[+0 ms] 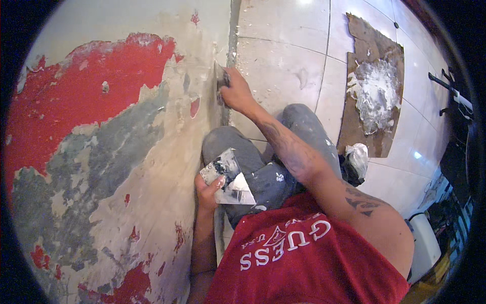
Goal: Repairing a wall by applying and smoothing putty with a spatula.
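Note:
My right hand (236, 92) is closed round a putty knife (219, 76), whose blade meets the low part of the wall (152, 177) close to the floor. My fingers partly cover the tool's handle. Down by my knee, my left hand (208, 192) grips a flat square plate (234, 177) smeared with white and dark filler, the thumb lying on top. Patches of red paint (111, 71), grey and cream show on the wall, and a paler smoothed strip runs along its foot.
A torn brown board (372, 147) with a heap of white filler (377, 93) lies on the tiled floor (283, 66) to the right. Beside my leg is a white crumpled bag (357, 159). Crumbs lie along the wall's foot. Dark items (450, 86) stand at the far right.

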A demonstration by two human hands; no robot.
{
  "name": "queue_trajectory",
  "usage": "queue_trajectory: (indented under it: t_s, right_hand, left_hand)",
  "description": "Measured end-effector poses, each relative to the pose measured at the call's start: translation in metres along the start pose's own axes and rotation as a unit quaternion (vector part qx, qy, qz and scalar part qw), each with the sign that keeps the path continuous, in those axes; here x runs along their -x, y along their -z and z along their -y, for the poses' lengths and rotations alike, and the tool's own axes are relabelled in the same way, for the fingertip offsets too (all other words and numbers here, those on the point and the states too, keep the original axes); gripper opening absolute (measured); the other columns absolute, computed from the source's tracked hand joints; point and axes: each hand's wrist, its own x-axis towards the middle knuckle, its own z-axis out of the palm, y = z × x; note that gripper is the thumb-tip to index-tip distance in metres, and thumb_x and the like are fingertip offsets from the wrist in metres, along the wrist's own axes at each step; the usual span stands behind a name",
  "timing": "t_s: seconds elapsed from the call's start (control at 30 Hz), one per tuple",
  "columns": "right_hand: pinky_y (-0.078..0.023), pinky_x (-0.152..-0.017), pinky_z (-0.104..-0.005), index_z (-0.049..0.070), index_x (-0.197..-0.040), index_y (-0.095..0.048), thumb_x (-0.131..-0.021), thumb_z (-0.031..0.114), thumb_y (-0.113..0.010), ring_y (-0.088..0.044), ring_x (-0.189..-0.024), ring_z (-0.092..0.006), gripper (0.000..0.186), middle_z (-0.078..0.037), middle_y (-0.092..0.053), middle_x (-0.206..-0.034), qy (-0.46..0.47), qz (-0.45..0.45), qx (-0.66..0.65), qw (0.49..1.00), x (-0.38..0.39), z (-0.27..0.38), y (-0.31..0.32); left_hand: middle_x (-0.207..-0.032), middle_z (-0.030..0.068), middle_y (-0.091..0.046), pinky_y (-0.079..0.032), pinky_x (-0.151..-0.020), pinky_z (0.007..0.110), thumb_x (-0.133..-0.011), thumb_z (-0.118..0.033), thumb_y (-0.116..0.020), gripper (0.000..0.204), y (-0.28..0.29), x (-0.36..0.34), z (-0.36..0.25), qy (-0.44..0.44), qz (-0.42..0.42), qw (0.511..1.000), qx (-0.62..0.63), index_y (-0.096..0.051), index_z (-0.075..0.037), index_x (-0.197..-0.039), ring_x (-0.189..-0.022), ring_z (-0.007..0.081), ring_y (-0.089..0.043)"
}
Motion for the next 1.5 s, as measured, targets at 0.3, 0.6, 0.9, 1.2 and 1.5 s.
queue_trajectory:
  t_s: [0.3,0.6,0.9,1.2,1.5]
  right_hand:
    - [-0.043,-0.074,-0.0408,-0.003,-0.089,-0.056,-0.065,0.01,-0.047,-0.055,-0.083,-0.036,0.029,-0.024,-0.056,-0.086,-0.123,0.01,-0.051,0.991,-0.075,-0.036,0.017]
    - [-0.042,-0.074,-0.0441,-0.002,-0.088,-0.051,-0.065,0.009,-0.046,-0.052,-0.086,-0.0386,0.026,-0.023,-0.054,-0.09,-0.097,-0.003,0.025,0.995,-0.066,0.004,-0.007]
    - [-0.04,-0.079,-0.0401,-0.001,-0.102,-0.046,-0.062,0.007,-0.048,-0.045,-0.095,-0.0364,0.041,-0.021,-0.045,-0.097,0.054,-0.01,0.047,0.997,-0.008,0.062,0.018]
    - [-0.039,-0.08,-0.0395,-0.001,-0.094,-0.054,-0.064,0.01,-0.048,-0.049,-0.09,-0.0382,0.033,-0.024,-0.053,-0.093,-0.077,-0.085,-0.059,0.992,-0.029,-0.011,0.041]
    - [-0.043,-0.072,-0.0397,-0.004,-0.089,-0.055,-0.06,0.01,-0.047,-0.056,-0.079,-0.0362,0.033,-0.025,-0.057,-0.081,-0.124,0.008,0.028,0.992,-0.112,-0.039,0.013]
  left_hand:
    - [-0.084,0.008,-0.059,-0.044,-0.068,0.027,-0.066,-0.004,-0.055,0.03,0.0,0.004,-0.001,-0.016,0.022,0.999,0.019,-0.054,0.003,-0.095,-0.073,0.0159,-0.057]
    - [-0.087,0.0075,-0.058,-0.045,-0.069,0.028,-0.066,-0.002,-0.054,0.033,0.007,-0.002,0.001,0.001,0.049,0.999,-0.004,-0.051,0.001,-0.099,-0.075,0.017,-0.056]
    - [-0.088,0.0074,-0.058,-0.045,-0.07,0.029,-0.066,-0.003,-0.055,0.035,0.005,-0.002,0.008,-0.01,0.048,0.999,0.002,-0.051,0.0,-0.1,-0.076,0.0179,-0.057]
    - [-0.085,0.0059,-0.058,-0.046,-0.067,0.028,-0.066,-0.004,-0.056,0.036,0.007,0.001,0.003,-0.012,0.041,0.999,-0.029,-0.049,-0.001,-0.1,-0.073,0.0162,-0.056]
    - [-0.086,0.0074,-0.057,-0.045,-0.067,0.028,-0.066,-0.005,-0.056,0.034,0.004,-0.007,0.01,-0.019,0.039,0.999,-0.016,-0.05,0.001,-0.099,-0.074,0.0168,-0.056]
